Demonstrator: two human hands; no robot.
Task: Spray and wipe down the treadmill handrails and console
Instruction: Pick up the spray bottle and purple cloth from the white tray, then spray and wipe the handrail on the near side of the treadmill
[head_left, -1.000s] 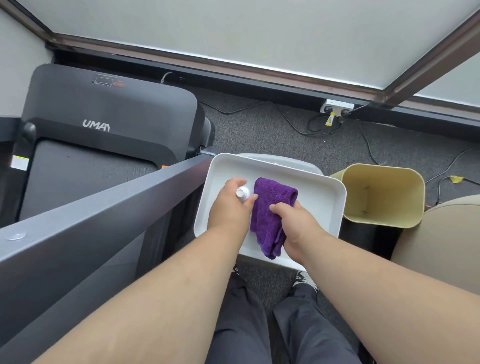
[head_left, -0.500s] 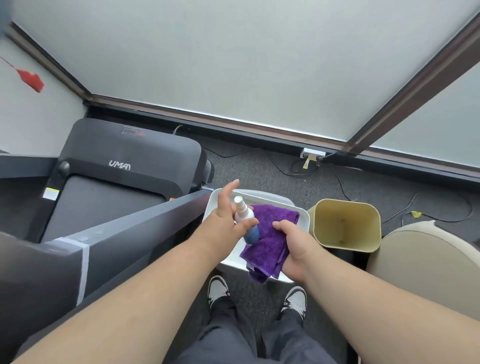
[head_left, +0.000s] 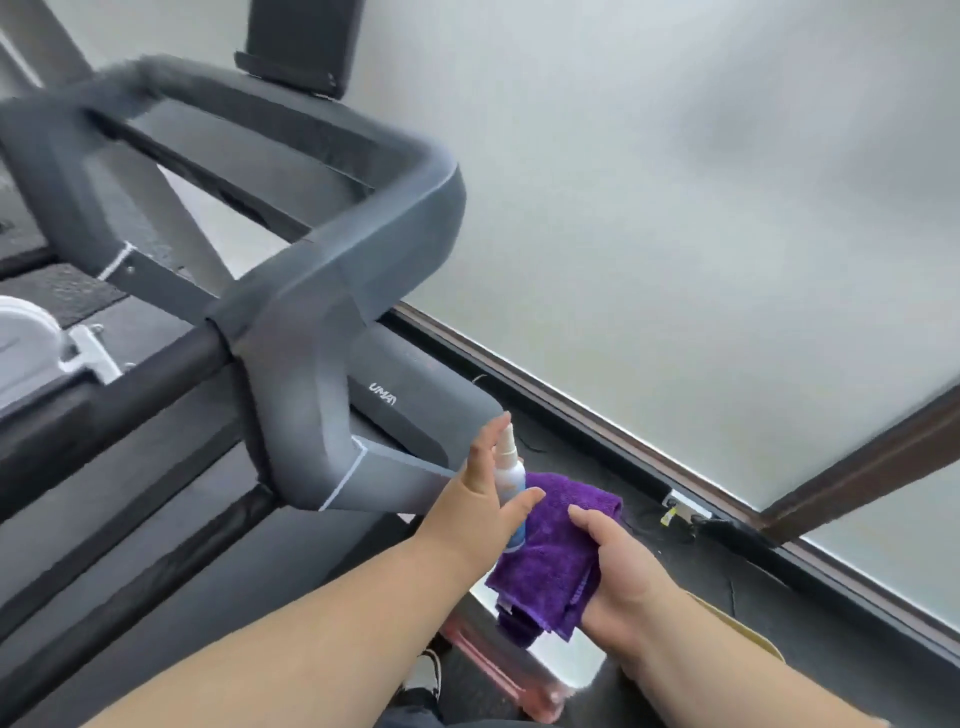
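Bottle (head_left: 510, 486) upright in left hand (head_left: 485, 512) grip; cloth (head_left: 558, 551) apparently draped over right hand (head_left: 621, 577)

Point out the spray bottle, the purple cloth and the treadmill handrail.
spray bottle (head_left: 511, 475): head view, its white body.
purple cloth (head_left: 558, 545): head view, middle of the fold.
treadmill handrail (head_left: 415, 208): head view, its padded corner bend.

- We see soft, even daylight coming through the frosted window (head_left: 701, 208), which fills the upper right with pale grey-white.
- We find no hard shadows; the undersides of the grey padded handrail (head_left: 291, 322) shade off gently.
- We notice motion blur smearing the handrail's far corner, the dark console (head_left: 301, 41) and the floor near the bottom edge.
- We see the window frame (head_left: 597, 415) bowed by wide-angle distortion.
- The purple cloth (head_left: 556, 551) stays fairly sharp.
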